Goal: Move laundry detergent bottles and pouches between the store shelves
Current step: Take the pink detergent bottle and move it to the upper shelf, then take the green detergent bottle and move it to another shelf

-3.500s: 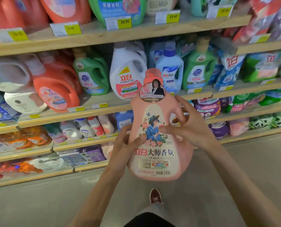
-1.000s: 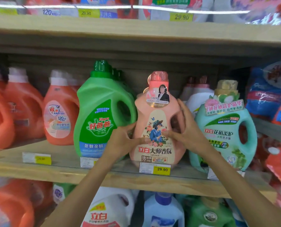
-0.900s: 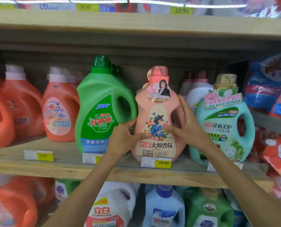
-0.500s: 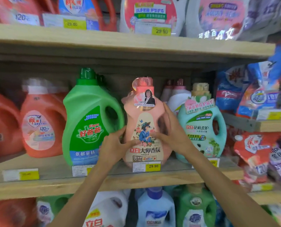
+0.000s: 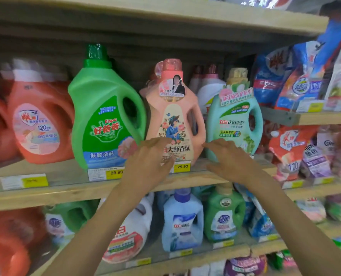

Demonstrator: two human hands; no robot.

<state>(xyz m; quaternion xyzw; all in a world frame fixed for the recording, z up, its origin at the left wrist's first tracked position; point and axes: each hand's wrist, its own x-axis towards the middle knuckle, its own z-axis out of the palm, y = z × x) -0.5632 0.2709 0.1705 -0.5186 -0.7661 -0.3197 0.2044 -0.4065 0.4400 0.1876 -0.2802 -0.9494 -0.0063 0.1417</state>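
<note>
A pink detergent bottle (image 5: 173, 114) with a flower label stands upright on the middle wooden shelf (image 5: 70, 188), between a green bottle (image 5: 104, 110) and a mint-green bottle (image 5: 234, 118). My left hand (image 5: 147, 164) hovers just in front of the pink bottle's lower left, fingers spread, holding nothing. To the bottle's lower right, my right hand (image 5: 229, 158) is also spread and free, in front of the mint bottle's base.
Orange bottles (image 5: 38, 124) fill the shelf's left end. Blue and red pouches (image 5: 285, 76) crowd the shelves at right. Below stand a white bottle (image 5: 129, 234), a light-blue bottle (image 5: 182, 222) and a small green bottle (image 5: 224, 214). Another shelf board (image 5: 165, 10) runs overhead.
Both hands carried the pink bottle up from a lower level, set it on the middle shelf, then let go and drew back toward me.
</note>
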